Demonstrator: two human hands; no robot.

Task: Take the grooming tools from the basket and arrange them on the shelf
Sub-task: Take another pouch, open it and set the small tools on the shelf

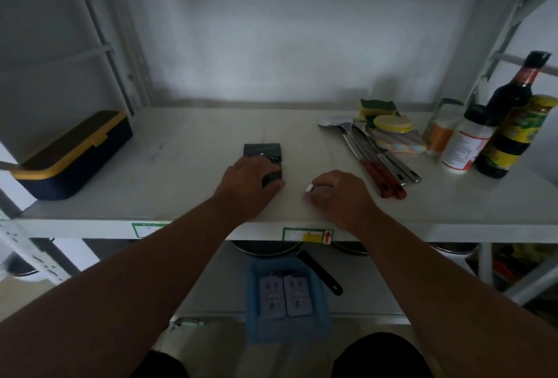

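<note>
A dark grooming-kit pouch (262, 150) lies open on the white shelf (187, 166), small metal tools showing inside it. My left hand (247, 179) rests on the pouch's near end, fingers curled over its edge. Just to the right, my right hand (338, 193) pinches a small silver metal tool (308, 189) down against the shelf surface. Below the shelf, a blue basket (253, 311) holds two pale lilac packets (285, 296) side by side.
A navy and yellow box (72, 154) stands at the shelf's left. At the right lie spatulas with red handles (377, 166), sponges (379, 107), a striped cloth, jars and dark sauce bottles (510, 99). A black pan handle (320, 272) sticks out on the lower shelf.
</note>
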